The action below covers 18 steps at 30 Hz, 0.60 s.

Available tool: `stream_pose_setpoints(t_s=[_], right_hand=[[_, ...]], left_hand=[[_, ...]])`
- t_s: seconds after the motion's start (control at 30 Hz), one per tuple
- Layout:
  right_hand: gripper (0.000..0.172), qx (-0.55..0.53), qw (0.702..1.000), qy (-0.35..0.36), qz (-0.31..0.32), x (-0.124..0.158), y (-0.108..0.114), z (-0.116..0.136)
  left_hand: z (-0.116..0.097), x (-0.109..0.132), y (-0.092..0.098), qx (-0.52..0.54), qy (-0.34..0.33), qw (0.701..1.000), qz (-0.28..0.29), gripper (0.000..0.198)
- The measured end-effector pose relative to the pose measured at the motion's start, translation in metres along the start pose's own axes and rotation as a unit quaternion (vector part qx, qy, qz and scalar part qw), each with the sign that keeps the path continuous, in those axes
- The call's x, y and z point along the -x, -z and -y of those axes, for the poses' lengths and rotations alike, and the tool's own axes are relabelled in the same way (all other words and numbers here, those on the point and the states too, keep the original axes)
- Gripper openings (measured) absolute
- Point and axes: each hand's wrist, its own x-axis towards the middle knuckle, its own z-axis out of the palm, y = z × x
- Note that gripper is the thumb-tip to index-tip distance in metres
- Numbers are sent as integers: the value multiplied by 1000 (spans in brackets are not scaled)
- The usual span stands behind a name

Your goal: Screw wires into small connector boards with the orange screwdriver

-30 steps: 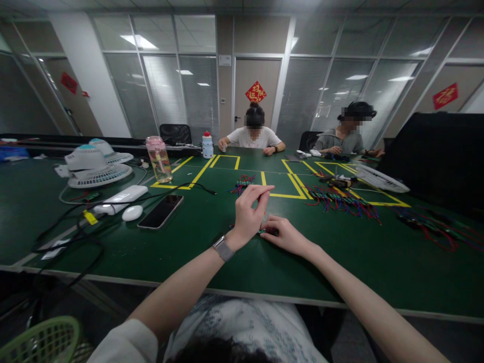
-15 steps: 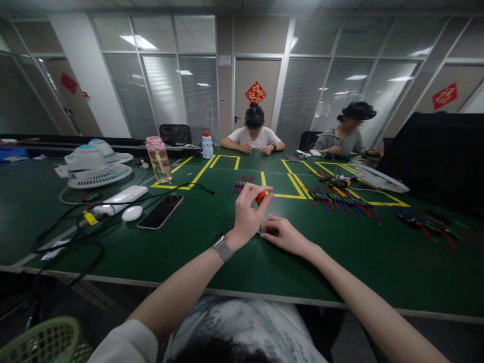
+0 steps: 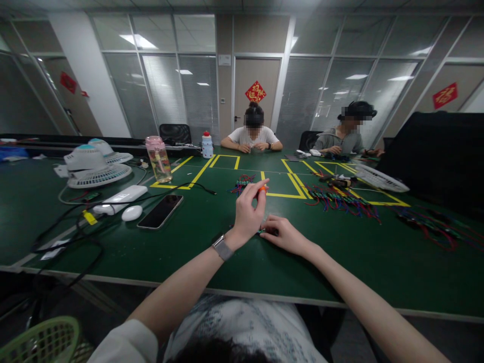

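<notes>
"On the green table [image 3: 204, 252], what does the left hand [image 3: 247, 209] have?"

"It holds a little orange-red thing [image 3: 263, 190]. The thumb and fingers are curled around it, and a bit of it peeks out by the thumb and the pointing finger. The rest is hidden, so nobody can tell its whole shape."

"And the right hand [image 3: 289, 237]?"

"It is low down, just beside the left hand. Its fingertips touch a small green piece [image 3: 261, 231], which lies on the table between the two hands. Most of that piece is covered up. One cannot tell if the fingers pinch it or only press on it."

"What is around the hands?"

"Just past the left hand is a small bunch of boards [image 3: 244, 184] with red and blue wires. A bigger bunch [image 3: 342, 198] lies farther to the right. Yellow tape [image 3: 202, 171] makes box shapes on the table."

"And over on the left side?"

"A dark phone [image 3: 161, 212] lies flat, with a white egg-shaped thing [image 3: 132, 213] next to it. Farther back stand a clear bottle [image 3: 159, 159] with a pink top and a white fan [image 3: 86, 160]."

"Who else is there?"

"Across the table sits a person in a white shirt [image 3: 266, 136], hands close together. Another person in gray [image 3: 330, 139] sits more to the right."
</notes>
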Motion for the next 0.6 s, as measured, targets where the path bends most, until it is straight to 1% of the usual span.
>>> stream_pose_setpoints(t_s=[0.13,0.2,0.3,0.43,0.6], right_hand=[[11,4,1000,-1,1,1,0,0],[11,9,1000,1,0,1,1,1],[11,10,1000,5,-3,1,1,1],[12,5,1000,4,0,1,1,2],[12,7,1000,2,-1,0,1,2]], left_hand=[[-1,-2,1,-52,-21,998,-25,16],[-1,-1,1,-62,-26,997,-34,13],[-1,0,1,-50,-18,998,-18,16],[-1,1,1,-12,-3,1000,13,27],[1,0,-1,16,14,1000,-1,27]])
